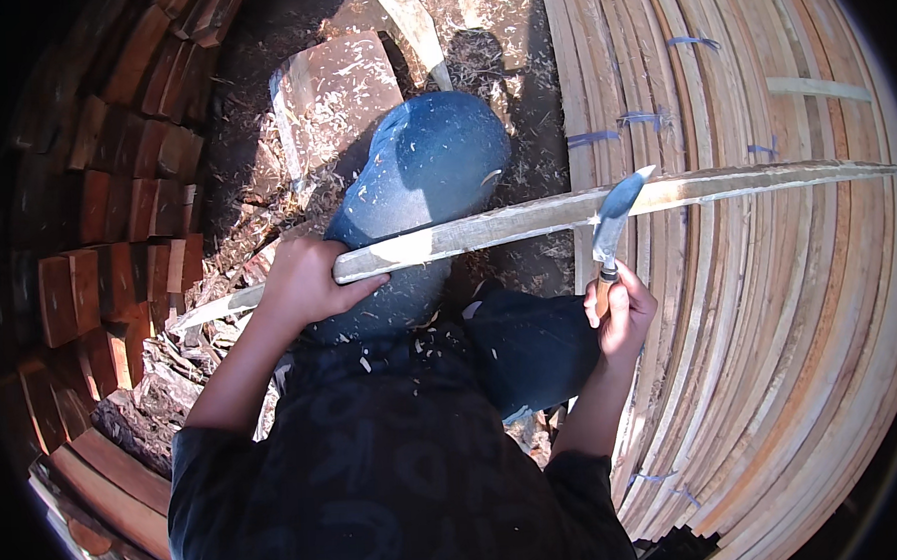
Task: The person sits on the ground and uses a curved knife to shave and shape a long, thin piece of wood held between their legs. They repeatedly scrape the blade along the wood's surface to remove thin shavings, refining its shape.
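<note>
A long, narrow wooden strip (486, 230) lies across my raised thigh, running from the lower left up to the far right. My left hand (305, 277) is closed around it, to the left of my knee. In my right hand (625, 315) is a knife (616, 218) with a curved blade and a brown wooden handle. The blade points up and crosses the strip to the right of my knee; whether its edge touches the wood I cannot tell. Pale shavings dot my blue trousers (419, 171).
Stacked long wooden strips (733, 368), some tied with blue bands (693, 42), fill the right side. Cut wooden blocks (103, 275) are piled at the left. Ahead, a flat board (336, 100) lies on ground strewn with shavings. Bark pieces (158, 398) lie near my left elbow.
</note>
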A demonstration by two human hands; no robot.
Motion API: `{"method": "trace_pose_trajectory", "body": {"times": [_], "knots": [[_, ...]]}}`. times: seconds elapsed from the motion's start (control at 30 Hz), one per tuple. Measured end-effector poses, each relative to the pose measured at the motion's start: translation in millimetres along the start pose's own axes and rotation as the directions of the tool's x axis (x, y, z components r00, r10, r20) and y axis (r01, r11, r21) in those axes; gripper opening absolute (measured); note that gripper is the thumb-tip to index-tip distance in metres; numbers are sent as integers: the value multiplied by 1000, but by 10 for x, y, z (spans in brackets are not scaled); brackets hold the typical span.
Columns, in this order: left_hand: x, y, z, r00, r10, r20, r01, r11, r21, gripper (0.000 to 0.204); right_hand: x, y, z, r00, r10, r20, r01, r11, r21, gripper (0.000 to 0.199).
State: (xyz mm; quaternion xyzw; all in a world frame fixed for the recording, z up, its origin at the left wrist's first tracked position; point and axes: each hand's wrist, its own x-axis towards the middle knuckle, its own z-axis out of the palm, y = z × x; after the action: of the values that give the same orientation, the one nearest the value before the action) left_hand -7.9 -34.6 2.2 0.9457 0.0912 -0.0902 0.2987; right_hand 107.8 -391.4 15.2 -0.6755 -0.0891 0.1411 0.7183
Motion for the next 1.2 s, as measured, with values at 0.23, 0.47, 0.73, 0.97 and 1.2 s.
{"method": "trace_pose_trajectory", "body": {"times": [0.23,0.47,0.73,0.97,1.2], "knots": [[3,-11,29,999,33,-16,-32,999,34,41,-16,-10,25,996,-9,84,18,995,-99,45],[11,-9,21,1000,26,-6,-26,1000,15,40,-81,74,36,997,-26,75,37,990,-139,44],[-1,-34,40,999,42,5,-42,999,9,39,-55,14,-62,999,-4,-51,5,1000,18,46],[23,-36,33,999,31,11,-31,999,11,40,-112,84,7,993,48,111,-34,991,-127,42],[6,-9,11,1000,-7,19,7,1000,-7,39,-27,1,85,918,-64,392,274,816,-509,33]]}}
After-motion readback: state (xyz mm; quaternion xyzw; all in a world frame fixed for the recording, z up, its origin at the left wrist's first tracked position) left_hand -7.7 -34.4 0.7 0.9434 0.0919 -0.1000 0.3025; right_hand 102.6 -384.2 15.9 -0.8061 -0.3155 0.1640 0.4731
